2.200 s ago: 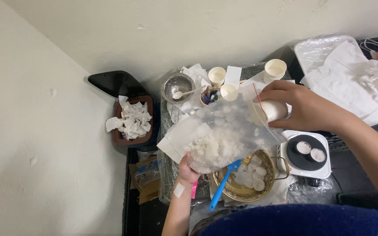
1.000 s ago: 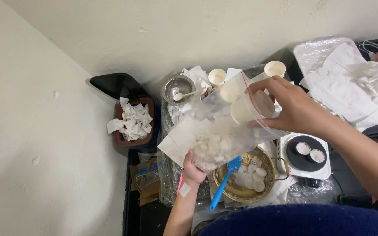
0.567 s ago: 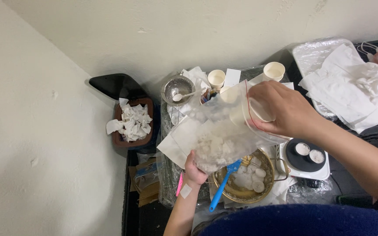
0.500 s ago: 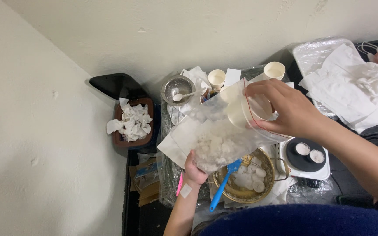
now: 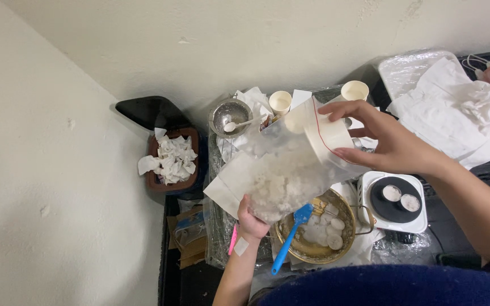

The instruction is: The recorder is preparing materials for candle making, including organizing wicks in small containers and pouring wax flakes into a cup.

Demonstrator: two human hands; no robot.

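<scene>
My left hand (image 5: 250,222) grips the bottom of a clear zip bag (image 5: 290,164) holding white flakes, lifted above the table. My right hand (image 5: 384,139) holds a white paper cup (image 5: 329,137) tipped inside the bag's open mouth. Below the bag sits a brass pot (image 5: 316,229) with several white round pieces in it. A blue spatula (image 5: 289,236) leans on the pot's rim.
A white hot plate (image 5: 395,201) with two small tins stands to the right of the pot. Behind are a metal bowl with a spoon (image 5: 231,116), paper cups (image 5: 354,90), crumpled white paper (image 5: 455,107) and a brown bin of tissues (image 5: 171,158).
My right hand pushed the paper cup into the bag's mouth and tipped it. The flakes in the bag shifted and the bag rose a little.
</scene>
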